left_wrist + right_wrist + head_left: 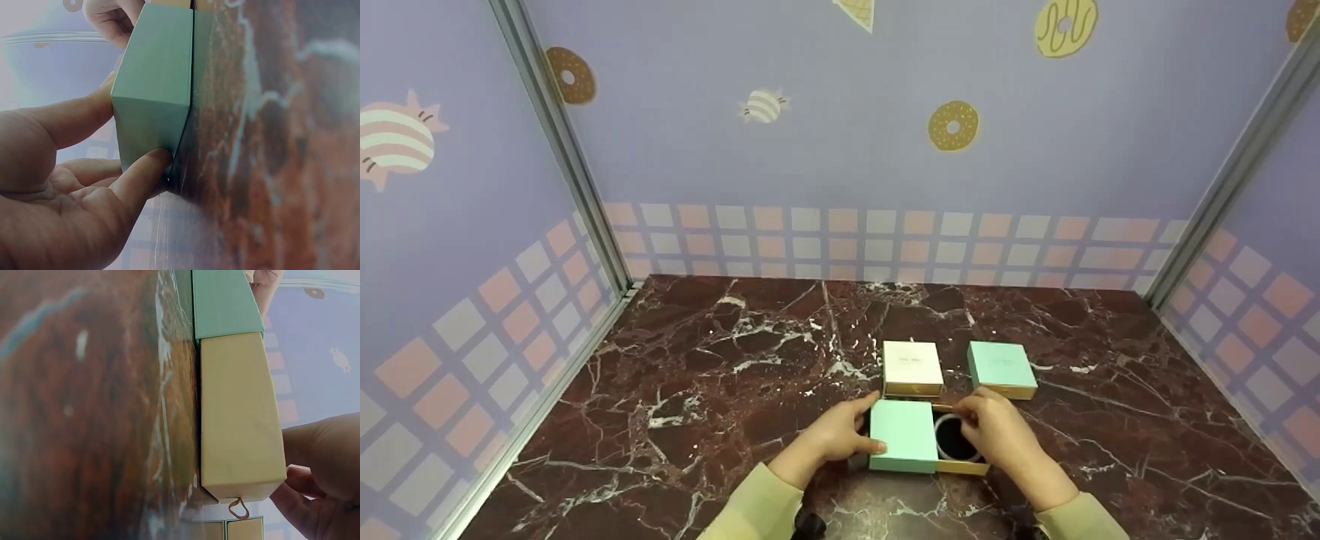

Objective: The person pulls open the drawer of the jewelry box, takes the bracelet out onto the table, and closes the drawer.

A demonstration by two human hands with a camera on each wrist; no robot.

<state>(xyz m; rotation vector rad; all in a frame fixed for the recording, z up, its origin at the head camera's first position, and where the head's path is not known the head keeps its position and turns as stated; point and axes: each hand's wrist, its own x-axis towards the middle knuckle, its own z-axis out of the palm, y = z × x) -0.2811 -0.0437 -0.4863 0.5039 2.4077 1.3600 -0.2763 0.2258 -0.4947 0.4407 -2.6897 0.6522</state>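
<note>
A mint-green box sleeve lies on the marble-patterned table, with its yellow drawer pulled partway out to the right. Inside the drawer's dark interior is a white ring, like a bangle. My left hand grips the sleeve by its left end, thumb at the near top edge and other fingers round the end and far side. Over the drawer, my right hand has its fingers curled and pinches at the ring's far edge; the fingertips are partly hidden. A small loop tab sticks out from the drawer's end.
Just behind the opened box stands a cream box with a gold-coloured side. To its right is another mint-green box, closed, with a gold-coloured lower edge. Patterned panels enclose the table at the back and both sides.
</note>
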